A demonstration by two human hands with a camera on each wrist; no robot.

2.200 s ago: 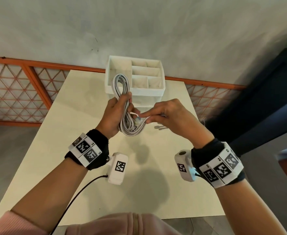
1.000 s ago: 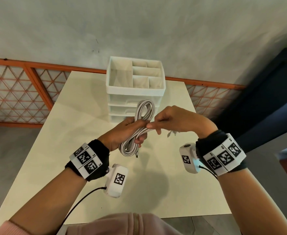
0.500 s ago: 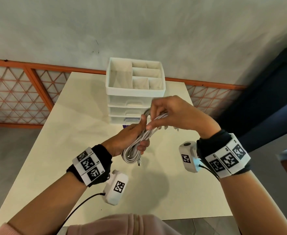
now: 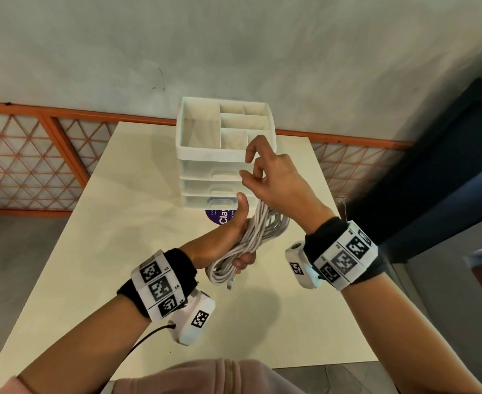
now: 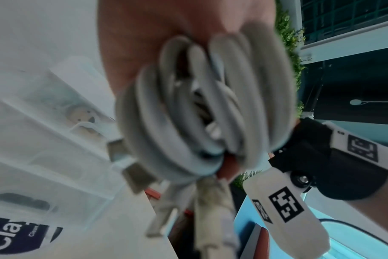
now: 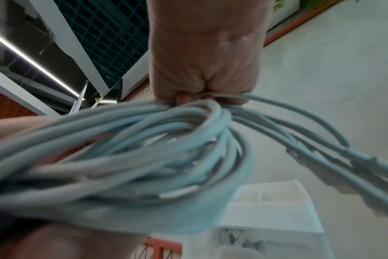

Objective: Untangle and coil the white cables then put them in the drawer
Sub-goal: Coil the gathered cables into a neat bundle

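A bundle of coiled white cables (image 4: pixel 265 231) hangs over the table, in front of the white drawer unit (image 4: pixel 202 177). My left hand (image 4: pixel 235 231) grips the coil round its middle, thumb pointing up. In the left wrist view the coil (image 5: pixel 188 108) fills the frame and plug ends (image 5: pixel 137 177) stick out below. My right hand (image 4: pixel 273 177) is above the coil with curled fingers. The right wrist view shows this hand (image 6: pixel 204 70) pinching cable strands, loose ends (image 6: pixel 343 157) trailing right over the coil (image 6: pixel 122 157). All three drawers look closed.
The drawer unit has an open compartment tray (image 4: pixel 182 126) on top and stands at the far middle of the cream table (image 4: pixel 106 251). A purple round sticker (image 4: pixel 219 216) lies at its foot. An orange lattice railing (image 4: pixel 63 132) runs behind the table, and dark furniture (image 4: pixel 433 166) stands to the right.
My right hand has risen from beside the coil to above it, taking the loose strands along. The left hand has lowered and tilted the coil, which earlier stood upright before the top tray.
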